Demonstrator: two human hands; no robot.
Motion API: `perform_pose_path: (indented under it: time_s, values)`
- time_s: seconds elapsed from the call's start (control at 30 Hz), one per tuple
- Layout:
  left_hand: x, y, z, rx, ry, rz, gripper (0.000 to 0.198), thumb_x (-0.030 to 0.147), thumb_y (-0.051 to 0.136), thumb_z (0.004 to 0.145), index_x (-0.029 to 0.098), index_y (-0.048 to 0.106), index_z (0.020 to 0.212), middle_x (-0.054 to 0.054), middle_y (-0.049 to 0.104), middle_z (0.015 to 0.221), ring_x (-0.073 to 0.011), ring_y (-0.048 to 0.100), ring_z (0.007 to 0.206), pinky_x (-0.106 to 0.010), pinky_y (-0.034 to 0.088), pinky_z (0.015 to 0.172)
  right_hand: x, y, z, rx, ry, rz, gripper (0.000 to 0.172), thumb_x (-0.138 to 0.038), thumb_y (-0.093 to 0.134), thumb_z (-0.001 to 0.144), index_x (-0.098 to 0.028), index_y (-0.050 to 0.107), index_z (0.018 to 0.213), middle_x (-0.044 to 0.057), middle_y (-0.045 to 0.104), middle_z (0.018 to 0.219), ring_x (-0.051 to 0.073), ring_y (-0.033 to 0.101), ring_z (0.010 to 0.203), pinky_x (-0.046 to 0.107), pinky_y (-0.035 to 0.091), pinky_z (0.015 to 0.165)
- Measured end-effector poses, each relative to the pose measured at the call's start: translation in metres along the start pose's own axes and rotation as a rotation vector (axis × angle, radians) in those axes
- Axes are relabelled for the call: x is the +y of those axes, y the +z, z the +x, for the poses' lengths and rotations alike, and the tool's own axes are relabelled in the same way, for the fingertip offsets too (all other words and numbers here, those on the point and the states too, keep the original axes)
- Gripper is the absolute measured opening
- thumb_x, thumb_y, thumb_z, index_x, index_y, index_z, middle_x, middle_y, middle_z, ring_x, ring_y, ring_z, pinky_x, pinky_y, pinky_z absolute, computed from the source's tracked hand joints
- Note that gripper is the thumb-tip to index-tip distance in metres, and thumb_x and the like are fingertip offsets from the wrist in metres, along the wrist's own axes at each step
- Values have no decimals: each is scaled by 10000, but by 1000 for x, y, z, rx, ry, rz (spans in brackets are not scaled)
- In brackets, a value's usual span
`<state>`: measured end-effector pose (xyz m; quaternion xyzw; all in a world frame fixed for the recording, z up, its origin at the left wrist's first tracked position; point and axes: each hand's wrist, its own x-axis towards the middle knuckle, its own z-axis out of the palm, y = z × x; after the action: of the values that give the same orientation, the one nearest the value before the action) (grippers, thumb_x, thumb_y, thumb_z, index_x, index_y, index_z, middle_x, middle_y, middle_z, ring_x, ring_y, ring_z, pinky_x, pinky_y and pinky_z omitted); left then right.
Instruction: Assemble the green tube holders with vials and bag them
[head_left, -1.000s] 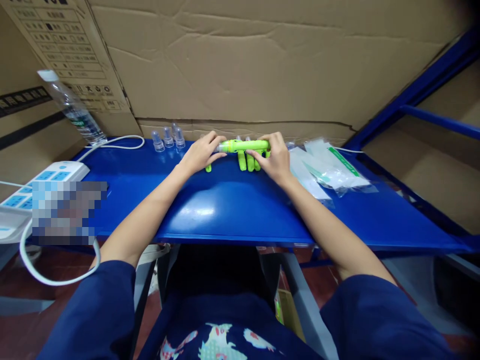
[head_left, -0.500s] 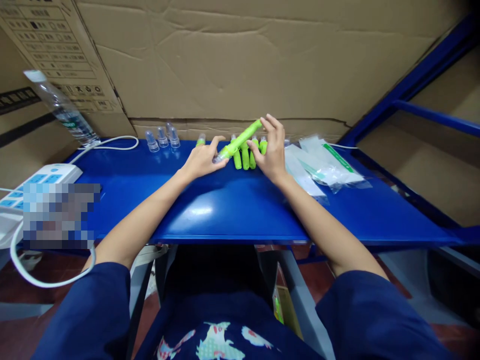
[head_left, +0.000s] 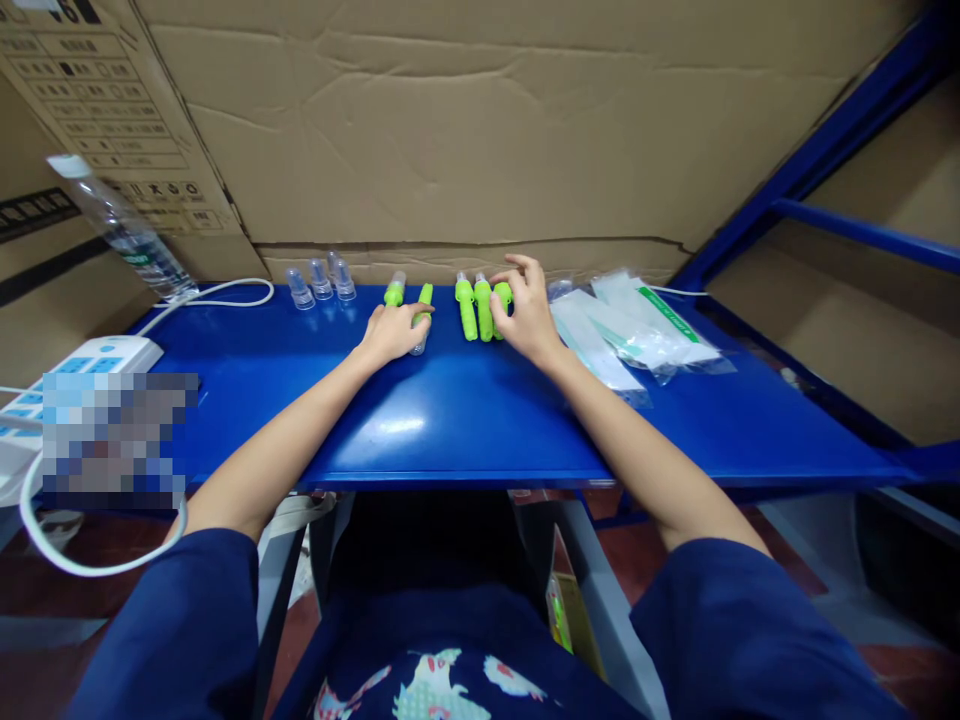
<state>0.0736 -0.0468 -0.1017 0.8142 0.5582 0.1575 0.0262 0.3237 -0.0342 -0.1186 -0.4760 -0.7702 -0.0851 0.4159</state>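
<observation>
On the blue table (head_left: 450,420), five green pieces lie in a loose row along the far edge, just in front of the cardboard wall (head_left: 480,130). All have their long axes running away from the person, roughly square to the table's front edge. The left hand (head_left: 390,335) rests on the slanted green tube (head_left: 424,296). This tube's far end pokes out beyond the knuckles and its pale near end shows by the thumb. The forefinger lies across it, but the fingers hide whether thumb and forefinger truly pinch it or only press it to the surface. Just left of that hand, and apart from it, lies the short green tube (head_left: 394,293). The right hand (head_left: 529,318) is spread and loose, holding nothing. Its fingertips touch the rightmost of the three green tubes (head_left: 466,308), which lie side by side and parallel, touching or nearly so. These three lie between the two hands, nearer the right, while the slanted one sits under the left, with a bare gap of table between the two groups. Both forearms reach straight ahead, so every tube lies roughly in line with the arms. To the right of the right hand lie the clear plastic sleeves (head_left: 637,330). Far to the left stand the small clear caps (head_left: 321,280), well apart from either hand.
</observation>
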Motion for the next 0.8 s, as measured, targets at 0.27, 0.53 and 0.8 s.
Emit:
perform_pose_path:
  time_s: [0.27,0.53,0.8]
  values:
    - [1,-2,-2,18,45,135,666,561,492,1032,143,601,1539,-222,818,1128,-409,749,1162,-579,436,1103,30,12,0,-46,45,-46,245,-269,512,970,-174,663,1139,232,585,1408,387,530,1398,651,429,1194]
    - [-33,-12,5,302,-152,29,553,415,415,1058,167,570,1527,-214,637,1525,-417,540,1471,-604,379,1222,6,8,-4,-361,24,-24,462,-297,453,1026,-139,709,1377,185,668,1489,389,565,1396,608,389,1192]
    - [-84,-11,8,302,-224,-74,731,308,491,978,286,356,1697,-127,267,1812,-425,276,1640,-801,247,1249,-30,-3,-4,-562,28,-41,481,-384,383,1117,-170,812,1075,165,806,1143,361,709,1103,610,388,1069]
